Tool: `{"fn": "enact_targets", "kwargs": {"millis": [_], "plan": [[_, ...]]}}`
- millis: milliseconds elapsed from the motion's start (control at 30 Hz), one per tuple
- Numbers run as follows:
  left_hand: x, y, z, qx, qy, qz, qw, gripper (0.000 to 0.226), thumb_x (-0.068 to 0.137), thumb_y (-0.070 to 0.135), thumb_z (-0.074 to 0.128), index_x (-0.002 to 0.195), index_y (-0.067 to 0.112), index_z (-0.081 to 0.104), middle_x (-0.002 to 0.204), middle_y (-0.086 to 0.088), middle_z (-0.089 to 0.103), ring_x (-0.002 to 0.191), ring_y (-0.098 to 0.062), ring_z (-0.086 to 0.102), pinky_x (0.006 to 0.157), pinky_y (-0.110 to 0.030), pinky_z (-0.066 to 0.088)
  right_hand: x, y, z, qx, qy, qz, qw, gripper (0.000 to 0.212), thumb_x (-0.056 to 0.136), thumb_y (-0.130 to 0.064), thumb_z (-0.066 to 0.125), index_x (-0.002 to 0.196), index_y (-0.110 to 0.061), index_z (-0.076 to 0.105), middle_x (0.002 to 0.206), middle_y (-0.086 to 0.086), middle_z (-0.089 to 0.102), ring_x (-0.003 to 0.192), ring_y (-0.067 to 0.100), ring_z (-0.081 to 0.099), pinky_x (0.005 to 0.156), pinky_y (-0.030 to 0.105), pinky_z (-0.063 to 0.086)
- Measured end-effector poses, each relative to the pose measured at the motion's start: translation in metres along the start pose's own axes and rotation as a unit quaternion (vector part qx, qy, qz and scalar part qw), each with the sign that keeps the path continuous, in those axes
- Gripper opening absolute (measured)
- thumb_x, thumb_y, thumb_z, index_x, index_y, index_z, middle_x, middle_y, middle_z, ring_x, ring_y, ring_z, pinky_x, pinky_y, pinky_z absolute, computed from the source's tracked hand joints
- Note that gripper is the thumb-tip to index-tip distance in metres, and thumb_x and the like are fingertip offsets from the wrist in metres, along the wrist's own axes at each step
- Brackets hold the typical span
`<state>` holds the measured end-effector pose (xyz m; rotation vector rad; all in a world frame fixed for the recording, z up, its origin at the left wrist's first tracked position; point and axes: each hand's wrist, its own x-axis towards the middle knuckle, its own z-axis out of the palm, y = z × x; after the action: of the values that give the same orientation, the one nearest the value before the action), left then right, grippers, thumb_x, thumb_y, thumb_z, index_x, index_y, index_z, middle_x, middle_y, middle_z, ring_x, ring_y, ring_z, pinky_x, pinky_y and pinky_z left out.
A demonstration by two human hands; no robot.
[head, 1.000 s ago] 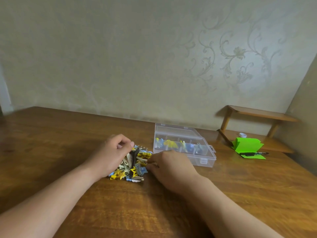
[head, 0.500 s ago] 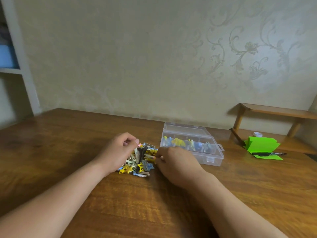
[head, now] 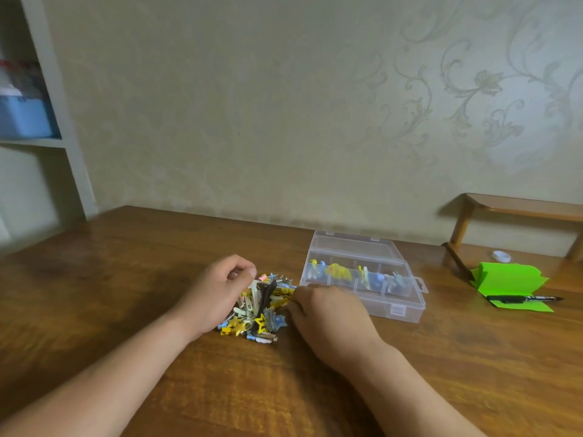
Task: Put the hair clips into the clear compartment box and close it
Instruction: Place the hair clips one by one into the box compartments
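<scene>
A pile of small hair clips (head: 260, 313), yellow, blue, pale green and black, lies on the wooden table (head: 126, 279). My left hand (head: 217, 291) rests on the pile's left side, fingers curled with the thumb against them over a pale clip. My right hand (head: 328, 316) lies at the pile's right edge, fingertips curled into the clips; what they hold is hidden. Just right of the pile sits the clear compartment box (head: 394, 305), lid open and lying flat behind it. Its compartments hold several yellow and blue clips.
A green folded paper (head: 508, 279) with a black pen (head: 523, 299) across it lies at the right. A small wooden shelf (head: 520, 209) and a white cap (head: 501, 256) stand at the back right. A white shelving unit (head: 56, 121) is at the far left.
The view has swung left, bringing the shelving unit into sight. Both hands stay at the clip pile with only small finger movements.
</scene>
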<state>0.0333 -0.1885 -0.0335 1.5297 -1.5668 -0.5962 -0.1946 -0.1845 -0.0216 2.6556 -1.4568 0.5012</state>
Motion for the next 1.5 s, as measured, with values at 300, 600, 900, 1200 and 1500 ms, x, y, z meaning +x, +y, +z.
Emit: {"fn": "enact_targets", "kwargs": {"millis": [300, 600, 900, 1200, 1500], "plan": [[0.011, -0.004, 0.002, -0.026, 0.006, 0.021, 0.999, 0.014, 0.108, 0.038, 0.056, 0.109, 0.033, 0.070, 0.120, 0.009, 0.060, 0.103, -0.001, 0.058, 0.079, -0.021, 0.043, -0.002, 0.001, -0.026, 0.252, 0.115, 0.127, 0.953, 0.014, 0.095, -0.020, 0.063, 0.082, -0.025, 0.063, 0.071, -0.004, 0.069, 0.058, 0.005, 0.061, 0.054, 0.026, 0.050], [0.020, -0.014, 0.012, -0.057, -0.013, 0.035, 0.998, 0.017, 0.104, 0.042, 0.061, 0.096, 0.029, 0.069, 0.115, 0.010, 0.056, 0.098, -0.003, 0.060, 0.079, -0.031, 0.045, 0.026, 0.101, -0.056, -0.004, 0.120, 0.293, 0.948, 0.007, 0.092, -0.028, 0.067, 0.088, -0.027, 0.072, 0.074, -0.007, 0.072, 0.074, 0.023, 0.068, 0.063, 0.032, 0.048], [0.017, -0.011, 0.010, -0.048, -0.004, 0.032, 0.998, 0.015, 0.103, 0.044, 0.060, 0.096, 0.032, 0.067, 0.109, 0.015, 0.054, 0.098, -0.003, 0.058, 0.080, -0.033, 0.045, 0.058, 0.083, -0.041, -0.070, -0.012, 0.241, 0.968, 0.014, 0.098, -0.032, 0.066, 0.096, -0.037, 0.079, 0.095, -0.015, 0.076, 0.082, 0.012, 0.069, 0.072, 0.031, 0.059], [0.020, -0.012, 0.010, 0.013, -0.037, 0.024, 0.999, 0.022, 0.103, 0.054, 0.054, 0.101, 0.035, 0.064, 0.114, 0.020, 0.051, 0.106, -0.009, 0.057, 0.095, -0.039, 0.051, 0.072, 0.102, -0.047, -0.069, -0.090, 0.205, 0.972, 0.016, 0.100, -0.030, 0.071, 0.108, -0.029, 0.085, 0.103, -0.014, 0.078, 0.089, 0.005, 0.068, 0.079, 0.024, 0.053], [0.016, -0.009, 0.006, 0.029, -0.038, 0.032, 0.998, 0.023, 0.105, 0.049, 0.055, 0.109, 0.032, 0.068, 0.117, 0.013, 0.057, 0.105, -0.005, 0.058, 0.094, -0.037, 0.050, 0.025, 0.030, -0.046, 0.103, 0.073, 0.136, 0.983, 0.014, 0.101, -0.031, 0.066, 0.099, -0.031, 0.080, 0.087, -0.019, 0.075, 0.078, -0.005, 0.066, 0.065, 0.016, 0.048]]}}
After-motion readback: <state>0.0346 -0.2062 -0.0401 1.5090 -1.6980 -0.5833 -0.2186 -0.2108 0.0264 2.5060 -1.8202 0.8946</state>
